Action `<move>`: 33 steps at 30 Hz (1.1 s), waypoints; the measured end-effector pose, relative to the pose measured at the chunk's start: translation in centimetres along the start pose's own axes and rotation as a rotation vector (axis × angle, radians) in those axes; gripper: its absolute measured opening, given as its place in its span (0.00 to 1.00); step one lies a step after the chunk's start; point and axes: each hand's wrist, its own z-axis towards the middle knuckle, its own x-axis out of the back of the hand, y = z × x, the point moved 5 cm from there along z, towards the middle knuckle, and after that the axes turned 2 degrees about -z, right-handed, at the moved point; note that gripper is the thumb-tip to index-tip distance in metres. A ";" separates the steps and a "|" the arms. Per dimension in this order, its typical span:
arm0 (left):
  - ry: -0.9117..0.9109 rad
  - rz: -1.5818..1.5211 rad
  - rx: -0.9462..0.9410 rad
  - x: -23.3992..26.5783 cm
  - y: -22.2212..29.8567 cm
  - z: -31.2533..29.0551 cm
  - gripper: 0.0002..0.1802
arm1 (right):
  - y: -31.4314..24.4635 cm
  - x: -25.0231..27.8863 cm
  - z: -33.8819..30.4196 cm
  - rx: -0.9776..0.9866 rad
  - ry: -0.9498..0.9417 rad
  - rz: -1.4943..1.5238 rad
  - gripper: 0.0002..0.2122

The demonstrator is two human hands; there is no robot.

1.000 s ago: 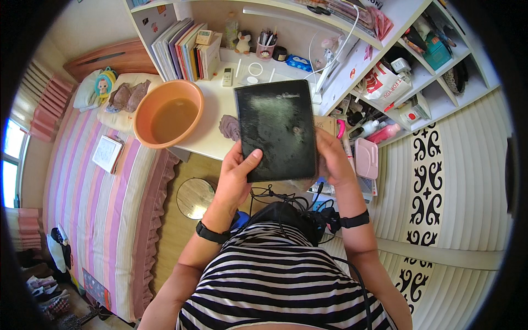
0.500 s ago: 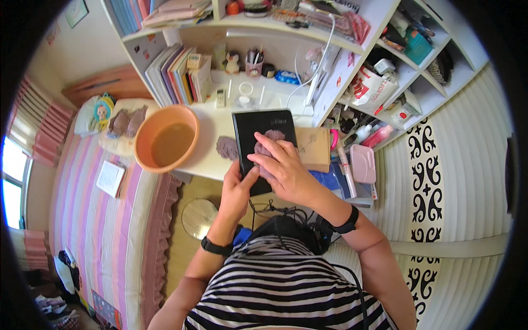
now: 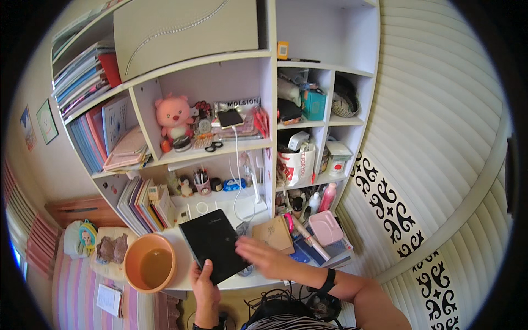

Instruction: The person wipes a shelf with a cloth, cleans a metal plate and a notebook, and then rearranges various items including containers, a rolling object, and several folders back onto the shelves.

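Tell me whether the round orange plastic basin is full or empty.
Partly full: the round orange plastic basin holds murky brownish liquid, its surface below the rim, with bare inner wall showing above it.

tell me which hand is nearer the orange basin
Left. The left hand is to the right of the orange basin, gripping the black notebook near its lower edge. The right hand is farther right, at the notebook's right edge.

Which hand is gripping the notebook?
The left hand, thumb over the lower edge of the black notebook; the right hand has fingers stretched out over the right side.
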 end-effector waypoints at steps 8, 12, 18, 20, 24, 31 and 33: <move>-0.159 0.020 -0.030 -12.0 3.4 3.3 0.22 | -3.4 17.1 1.8 -0.058 0.287 -0.300 0.35; -0.277 0.056 -0.018 -21.8 3.9 2.5 0.23 | -3.4 20.7 2.4 0.068 0.266 -0.750 0.33; -0.740 0.000 -0.084 -33.9 7.0 0.6 0.35 | -0.9 32.6 3.2 0.115 0.664 -1.046 0.24; -0.890 0.028 -0.129 -36.1 7.4 0.0 0.38 | -0.4 38.4 3.9 0.080 0.761 -1.113 0.23; -0.844 0.220 -0.177 -33.0 6.2 0.3 0.42 | 4.4 47.1 9.1 -0.020 0.920 -1.218 0.26; -0.568 0.301 -0.047 -21.9 0.9 1.6 0.35 | 19.8 57.8 20.2 -0.046 0.868 -1.367 0.21; -0.487 0.316 -0.043 -19.1 0.9 1.3 0.34 | 23.2 57.4 22.7 -0.028 0.790 -1.380 0.19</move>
